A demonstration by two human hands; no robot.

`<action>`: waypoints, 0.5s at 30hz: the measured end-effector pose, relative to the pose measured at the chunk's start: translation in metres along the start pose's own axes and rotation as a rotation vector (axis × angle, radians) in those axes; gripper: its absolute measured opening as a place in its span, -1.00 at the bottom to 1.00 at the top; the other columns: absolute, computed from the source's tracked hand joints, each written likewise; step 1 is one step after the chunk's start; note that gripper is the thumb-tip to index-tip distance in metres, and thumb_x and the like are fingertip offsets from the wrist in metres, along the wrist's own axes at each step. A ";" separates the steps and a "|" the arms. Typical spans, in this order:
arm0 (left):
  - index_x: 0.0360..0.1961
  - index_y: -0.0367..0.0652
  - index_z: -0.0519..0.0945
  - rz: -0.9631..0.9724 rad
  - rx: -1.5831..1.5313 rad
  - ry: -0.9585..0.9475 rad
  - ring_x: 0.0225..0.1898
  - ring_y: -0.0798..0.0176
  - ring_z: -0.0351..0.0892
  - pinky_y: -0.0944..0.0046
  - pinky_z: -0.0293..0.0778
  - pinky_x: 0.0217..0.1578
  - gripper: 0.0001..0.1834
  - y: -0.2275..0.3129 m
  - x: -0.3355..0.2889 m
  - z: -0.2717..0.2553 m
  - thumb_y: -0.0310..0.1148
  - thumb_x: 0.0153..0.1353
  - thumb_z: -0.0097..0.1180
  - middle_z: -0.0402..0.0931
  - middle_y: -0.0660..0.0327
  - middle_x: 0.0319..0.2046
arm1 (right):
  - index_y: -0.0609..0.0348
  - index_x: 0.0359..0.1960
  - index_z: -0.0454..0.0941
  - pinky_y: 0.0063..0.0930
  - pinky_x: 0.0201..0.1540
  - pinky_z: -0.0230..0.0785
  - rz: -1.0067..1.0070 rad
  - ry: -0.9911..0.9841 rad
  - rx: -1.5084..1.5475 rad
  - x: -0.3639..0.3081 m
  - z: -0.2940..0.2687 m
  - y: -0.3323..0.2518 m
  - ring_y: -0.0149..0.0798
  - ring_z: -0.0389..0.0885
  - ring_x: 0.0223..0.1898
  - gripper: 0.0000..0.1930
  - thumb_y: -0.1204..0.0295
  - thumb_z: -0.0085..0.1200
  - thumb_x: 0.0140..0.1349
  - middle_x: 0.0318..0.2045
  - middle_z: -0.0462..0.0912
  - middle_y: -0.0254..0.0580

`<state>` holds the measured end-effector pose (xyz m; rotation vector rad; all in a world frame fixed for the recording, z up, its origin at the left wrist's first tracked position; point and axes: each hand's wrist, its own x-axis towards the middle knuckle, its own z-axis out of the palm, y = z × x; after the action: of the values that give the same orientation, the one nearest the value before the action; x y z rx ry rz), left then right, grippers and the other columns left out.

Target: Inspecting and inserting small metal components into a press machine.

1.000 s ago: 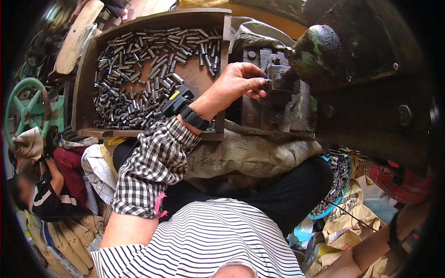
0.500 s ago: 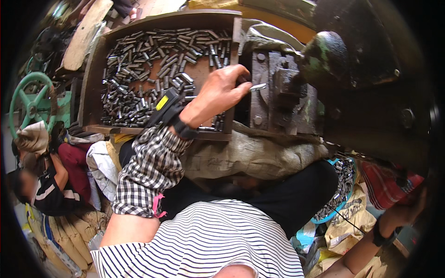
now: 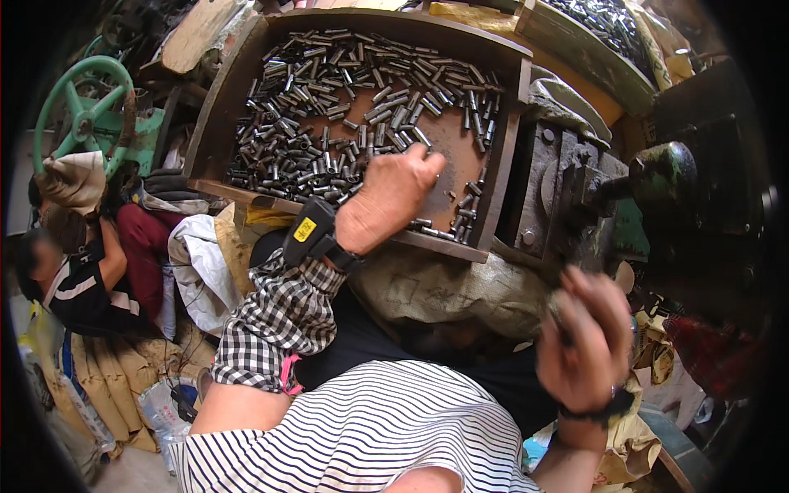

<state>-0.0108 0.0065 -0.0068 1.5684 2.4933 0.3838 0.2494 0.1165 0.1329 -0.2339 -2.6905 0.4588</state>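
My left hand (image 3: 394, 193) is over the wooden tray (image 3: 215, 123), near its front right part. Its fingers are bent and pressed together, and whatever they hold is hidden. Short metal tubes (image 3: 308, 156) lie in a loose heap around it, with a strip of the tray's brown bottom showing to its right. My right hand (image 3: 585, 337) is in front of the dark machine's metal block (image 3: 546, 189), smeared by motion, so its grip cannot be made out. Both wrists wear black bands, the left with a small black device on it.
A heavy dark press-like machine (image 3: 699, 172) stands on the right. A green handwheel (image 3: 82, 119) and another person (image 3: 90, 279) are at the left. Grey sacking (image 3: 460, 287) hangs between the tray and my lap. Another box of metal pieces (image 3: 604, 25) sits at the far right.
My left hand has gone from the machine block, where it held a metal tube, back over the tray. My right hand has come up from the lower right toward the machine. The view has shifted.
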 end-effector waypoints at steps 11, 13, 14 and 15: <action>-0.21 -0.14 0.51 -0.003 -0.211 0.159 -0.32 -0.09 0.58 0.00 0.50 -0.32 -0.80 -0.046 -0.011 -0.005 -0.39 0.13 0.17 0.50 0.06 -0.37 | 0.13 -0.23 0.53 -0.15 -0.04 0.24 -0.152 -0.320 -0.780 0.154 0.190 0.100 -0.21 0.51 -0.11 -0.80 0.46 0.00 0.08 -0.23 0.59 -0.20; -0.23 -0.15 0.51 -0.011 -0.154 0.127 -0.35 -0.10 0.59 0.00 0.51 -0.35 -0.81 -0.049 -0.012 -0.003 -0.39 0.13 0.17 0.49 0.06 -0.38 | 0.14 -0.24 0.53 -0.13 -0.05 0.23 -0.128 -0.372 -0.806 0.156 0.193 0.104 -0.19 0.52 -0.12 -0.81 0.48 -0.01 0.10 -0.25 0.60 -0.21; -0.24 -0.15 0.51 -0.006 -0.126 0.147 -0.36 -0.10 0.59 0.00 0.51 -0.36 -0.82 -0.050 -0.012 -0.001 -0.40 0.13 0.17 0.49 0.06 -0.38 | 0.15 -0.24 0.53 -0.11 -0.05 0.22 -0.119 -0.399 -0.820 0.155 0.195 0.106 -0.19 0.52 -0.12 -0.82 0.49 -0.01 0.11 -0.27 0.60 -0.22; -0.26 -0.15 0.51 0.017 -0.119 0.137 -0.39 -0.10 0.59 0.01 0.53 -0.40 -0.83 -0.050 -0.012 0.000 -0.39 0.13 0.17 0.49 0.05 -0.39 | 0.17 -0.22 0.51 -0.12 -0.03 0.21 -0.179 -0.356 -0.829 0.151 0.195 0.106 -0.18 0.53 -0.15 -0.82 0.50 -0.04 0.13 -0.32 0.59 -0.21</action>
<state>-0.0484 -0.0247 -0.0220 1.5665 2.5049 0.6511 0.0418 0.1943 -0.0190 -0.1378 -3.0571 -0.7588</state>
